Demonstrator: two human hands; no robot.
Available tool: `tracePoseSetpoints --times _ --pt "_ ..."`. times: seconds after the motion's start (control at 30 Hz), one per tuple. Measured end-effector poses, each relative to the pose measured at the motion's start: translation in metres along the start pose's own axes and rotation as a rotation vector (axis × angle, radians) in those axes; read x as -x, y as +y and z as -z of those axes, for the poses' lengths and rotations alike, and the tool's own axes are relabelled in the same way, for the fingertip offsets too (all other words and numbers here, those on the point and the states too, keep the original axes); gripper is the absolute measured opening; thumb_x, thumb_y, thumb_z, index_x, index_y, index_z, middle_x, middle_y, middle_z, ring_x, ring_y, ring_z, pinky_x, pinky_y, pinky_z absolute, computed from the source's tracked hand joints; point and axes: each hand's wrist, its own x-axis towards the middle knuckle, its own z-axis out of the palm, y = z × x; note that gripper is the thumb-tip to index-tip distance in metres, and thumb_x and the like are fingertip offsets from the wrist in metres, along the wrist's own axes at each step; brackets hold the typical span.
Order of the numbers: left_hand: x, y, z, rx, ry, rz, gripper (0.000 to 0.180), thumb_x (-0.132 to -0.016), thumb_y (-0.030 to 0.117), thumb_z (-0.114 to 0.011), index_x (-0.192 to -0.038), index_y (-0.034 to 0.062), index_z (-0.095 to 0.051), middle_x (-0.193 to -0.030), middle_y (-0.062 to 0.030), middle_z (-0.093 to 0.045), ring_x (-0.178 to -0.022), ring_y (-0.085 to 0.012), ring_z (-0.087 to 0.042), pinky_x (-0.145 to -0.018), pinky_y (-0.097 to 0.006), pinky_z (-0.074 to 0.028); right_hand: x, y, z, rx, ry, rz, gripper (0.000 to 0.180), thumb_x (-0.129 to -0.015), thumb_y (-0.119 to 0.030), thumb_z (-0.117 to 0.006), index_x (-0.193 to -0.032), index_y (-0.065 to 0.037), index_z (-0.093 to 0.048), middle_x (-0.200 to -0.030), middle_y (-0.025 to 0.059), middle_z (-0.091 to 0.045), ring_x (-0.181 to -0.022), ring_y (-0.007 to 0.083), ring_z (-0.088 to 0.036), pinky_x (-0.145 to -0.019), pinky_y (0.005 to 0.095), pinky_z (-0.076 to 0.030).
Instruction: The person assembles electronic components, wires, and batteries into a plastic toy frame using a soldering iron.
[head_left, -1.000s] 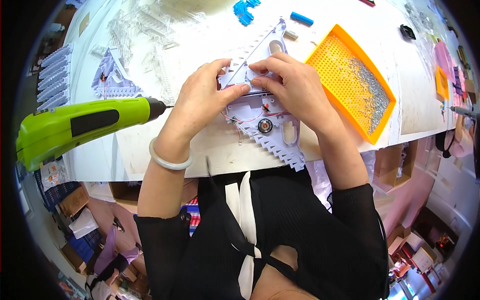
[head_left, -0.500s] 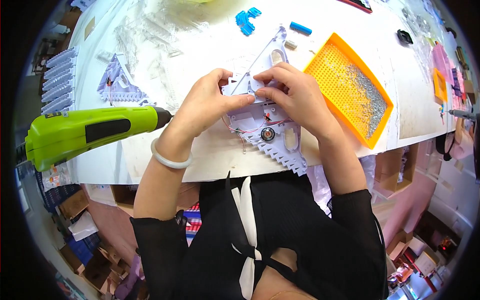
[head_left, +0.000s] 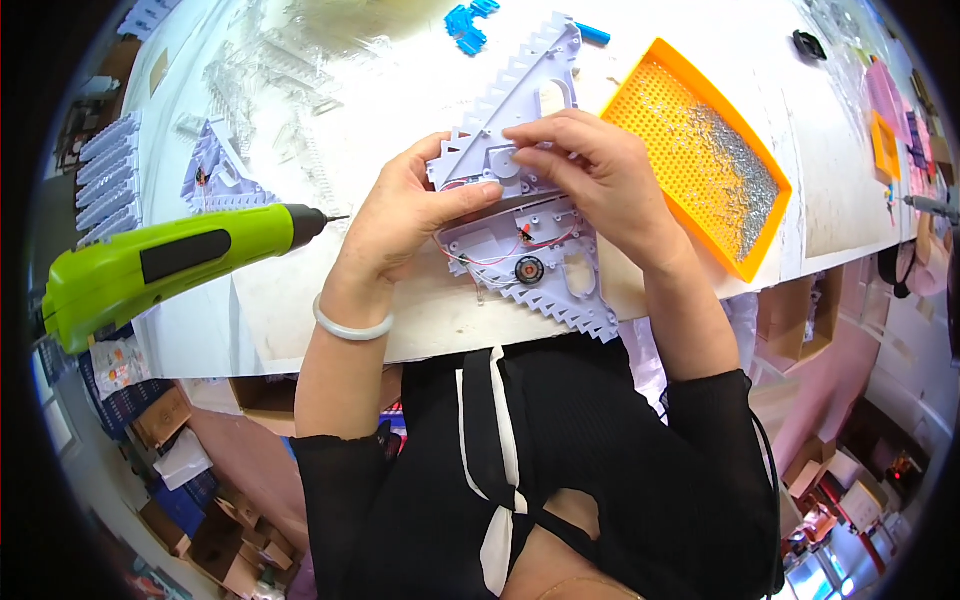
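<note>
My left hand [head_left: 405,210] is closed on the lower left corner of a lavender plastic shell half [head_left: 515,90], thumb on top. This half has a toothed edge and points away from me. Over its round boss [head_left: 508,165], my right hand [head_left: 610,180] has thumb and forefinger pinched together; whatever is between them is too small to make out. Nearer to me lies a matching shell half [head_left: 545,285] with a round black speaker [head_left: 529,270], a small red-and-black part [head_left: 525,234] and thin wires.
A green electric screwdriver [head_left: 180,255] points in from the left. On the right sits a yellow perforated tray [head_left: 690,160] of small screws. Another lavender assembly [head_left: 225,170], stacked toothed strips [head_left: 110,175], blue pieces [head_left: 468,28] and clear plastic parts [head_left: 270,80] lie farther off.
The far shell half has turned to lie flatter, showing its toothed edge and inner face. My right fingers remain pinched over it. The whole view has shifted slightly.
</note>
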Motion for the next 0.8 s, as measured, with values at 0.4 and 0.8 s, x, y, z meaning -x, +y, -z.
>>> tracePoseSetpoints --times 0.4,0.8 --pt "0.006 -0.001 -0.001 -0.028 0.023 -0.034 0.048 -0.083 0.0 -0.08 -0.127 -0.0012 -0.06 -0.108 -0.011 -0.072 -0.094 -0.0155 -0.07 -0.085 -0.029 -0.058 0.003 -0.017 -0.009 0.34 0.033 0.131 0.012 -0.084 -0.018 -0.077 -0.094 -0.011 -0.077 -0.085 0.0066 -0.069 -0.073 0.0271 -0.068 -0.065 0.034 -0.054" --pt "0.0 -0.005 -0.006 -0.038 0.003 -0.049 0.047 -0.082 -0.001 -0.08 -0.124 -0.0005 -0.06 -0.111 -0.0094 -0.07 -0.097 -0.0146 -0.069 -0.088 -0.029 -0.057 -0.001 -0.014 -0.007 0.294 0.031 0.049 0.012 -0.084 -0.016 -0.077 -0.093 -0.009 -0.075 -0.085 0.0082 -0.069 -0.073 0.0281 -0.069 -0.064 0.0355 -0.054"
